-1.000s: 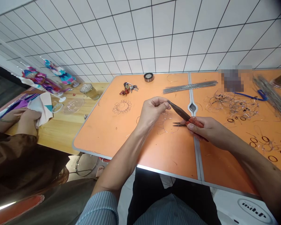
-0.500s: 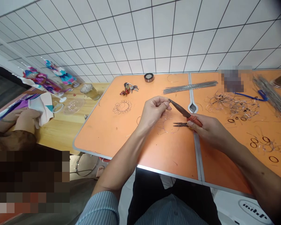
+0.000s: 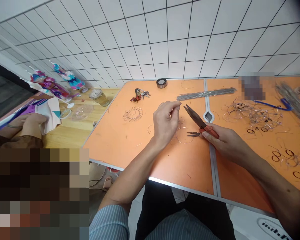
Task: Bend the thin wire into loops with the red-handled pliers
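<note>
My right hand (image 3: 223, 136) is closed round the red handles of a pair of pliers (image 3: 196, 116), their dark jaws slightly parted and pointing up-left. My left hand (image 3: 166, 125) is pinched just left of the jaw tips, apart from them. Whatever sits between its fingertips is too small to make out. Beneath the right hand shows the nose of a second pair of pliers (image 3: 193, 134); whether it lies on the table I cannot tell. A thin wire ring (image 3: 185, 142) lies below the left hand, partly hidden. Left of it rests a looped wire flower shape (image 3: 132, 114).
On the orange table (image 3: 130, 150) are keys (image 3: 140, 94), a tape roll (image 3: 161, 83), straight wires (image 3: 207, 93), a wire tangle (image 3: 257, 113) and several dark rings (image 3: 298, 175). At left, another person's hands (image 3: 31, 121) hold fabric near a drink jar (image 3: 100, 97).
The pliers' jaws have opened and come away from my left fingertips. My left hand has turned slightly, still pinched. The whole view has shifted a little.
</note>
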Available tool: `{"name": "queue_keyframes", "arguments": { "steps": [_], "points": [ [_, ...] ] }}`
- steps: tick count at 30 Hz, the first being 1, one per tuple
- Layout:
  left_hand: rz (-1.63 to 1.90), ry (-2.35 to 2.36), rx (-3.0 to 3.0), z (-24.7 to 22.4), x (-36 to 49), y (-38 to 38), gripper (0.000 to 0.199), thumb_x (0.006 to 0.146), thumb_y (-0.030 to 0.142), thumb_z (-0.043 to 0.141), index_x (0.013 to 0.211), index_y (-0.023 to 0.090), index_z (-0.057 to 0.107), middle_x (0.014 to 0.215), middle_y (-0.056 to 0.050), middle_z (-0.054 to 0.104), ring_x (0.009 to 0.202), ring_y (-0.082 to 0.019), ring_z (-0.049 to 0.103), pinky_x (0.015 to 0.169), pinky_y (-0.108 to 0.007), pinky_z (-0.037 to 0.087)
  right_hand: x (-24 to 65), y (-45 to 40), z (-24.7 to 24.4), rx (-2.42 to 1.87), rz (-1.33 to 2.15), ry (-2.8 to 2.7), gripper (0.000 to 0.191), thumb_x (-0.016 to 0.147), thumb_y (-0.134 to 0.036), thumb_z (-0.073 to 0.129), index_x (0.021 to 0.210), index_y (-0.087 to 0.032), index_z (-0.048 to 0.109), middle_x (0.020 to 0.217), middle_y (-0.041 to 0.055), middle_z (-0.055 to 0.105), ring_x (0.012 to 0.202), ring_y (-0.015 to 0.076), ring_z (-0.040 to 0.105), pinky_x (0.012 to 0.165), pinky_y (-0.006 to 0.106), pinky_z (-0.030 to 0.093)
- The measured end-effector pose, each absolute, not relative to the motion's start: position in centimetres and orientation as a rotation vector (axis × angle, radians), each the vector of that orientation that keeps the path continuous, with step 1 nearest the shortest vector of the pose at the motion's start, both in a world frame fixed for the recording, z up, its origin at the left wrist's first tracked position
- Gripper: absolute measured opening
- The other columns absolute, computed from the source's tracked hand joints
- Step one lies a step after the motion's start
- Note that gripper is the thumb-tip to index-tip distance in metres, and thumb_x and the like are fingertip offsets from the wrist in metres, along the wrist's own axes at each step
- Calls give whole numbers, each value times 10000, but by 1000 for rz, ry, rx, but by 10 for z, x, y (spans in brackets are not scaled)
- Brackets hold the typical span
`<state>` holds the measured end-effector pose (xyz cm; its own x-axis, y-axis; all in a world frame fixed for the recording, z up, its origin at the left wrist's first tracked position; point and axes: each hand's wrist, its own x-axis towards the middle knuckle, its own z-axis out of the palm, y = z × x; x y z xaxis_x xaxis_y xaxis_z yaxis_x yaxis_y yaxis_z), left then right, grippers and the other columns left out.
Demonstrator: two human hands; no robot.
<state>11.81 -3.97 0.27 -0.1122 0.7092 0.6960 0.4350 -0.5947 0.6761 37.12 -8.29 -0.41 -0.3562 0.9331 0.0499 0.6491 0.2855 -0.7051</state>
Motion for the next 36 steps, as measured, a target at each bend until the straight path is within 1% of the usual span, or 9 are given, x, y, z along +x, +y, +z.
{"name": "queue_keyframes", "arguments": {
  "steps": [5,9,13,16,19,24,28,33,36],
  "points": [
    [1806,1255,1993,3,119,-38,214,1040,109,665,1021,232,840,907,-40,822,842,-186,723,809,-341,576,369,-85,0,-1514,911,-2050,369,1144,-587,537,1051,-268,699,906,24,722,845,261,646,776,371,458],
    [1707,1222,1696,5,122,-39,164,1026,144,704,1017,223,847,936,-42,848,856,-177,763,824,-330,596,370,-84,-1,-1470,1024,-2014,441,1122,-654,557,1005,-251,691,909,42,708,823,253,632,746,372,459],
    [1582,1125,1396,6,123,-38,90,1000,171,759,1003,213,839,906,-41,857,882,-176,808,832,-307,620,369,-85,-1,-1384,1326,-1883,554,1103,-756,559,1016,-226,695,965,63,708,692,200,592,657,373,466],
    [1541,1104,1309,6,123,-36,78,987,166,771,995,209,835,893,-45,854,868,-166,801,794,-283,607,366,-87,0,-1303,1495,-1785,564,1082,-771,617,1044,-213,695,1005,65,717,620,159,577,632,369,473],
    [1538,1093,1248,7,125,-37,76,971,160,772,983,203,833,871,-41,844,812,-147,771,742,-263,587,362,-89,1,-1288,1574,-1722,565,1039,-774,694,1036,-209,679,945,43,683,598,139,542,578,346,444],
    [1502,1053,1161,9,126,-37,72,961,170,757,970,194,824,849,-30,829,673,-106,693,647,-238,547,362,-88,-3,-1354,1564,-1683,593,1020,-793,710,1141,-214,676,937,36,661,651,152,527,538,325,413],
    [1461,1033,1146,8,125,-35,73,964,189,757,974,192,829,813,-19,817,579,-81,619,595,-235,510,366,-86,-6,-1354,1528,-1743,562,1056,-784,664,1113,-226,665,950,34,660,662,152,525,563,335,421],
    [1444,1031,1136,8,125,-34,61,938,202,784,962,195,839,780,-9,805,556,-78,591,579,-238,493,368,-86,-5,-1357,1507,-1770,552,1063,-773,660,1135,-226,671,956,39,663,681,164,538,567,339,417],
    [1442,1033,1141,8,125,-35,65,919,213,793,954,193,844,773,-12,809,558,-83,594,577,-240,494,366,-86,-2,-1357,1492,-1775,569,1063,-789,643,1085,-221,655,959,49,672,689,164,543,583,342,427]
  ]
}}
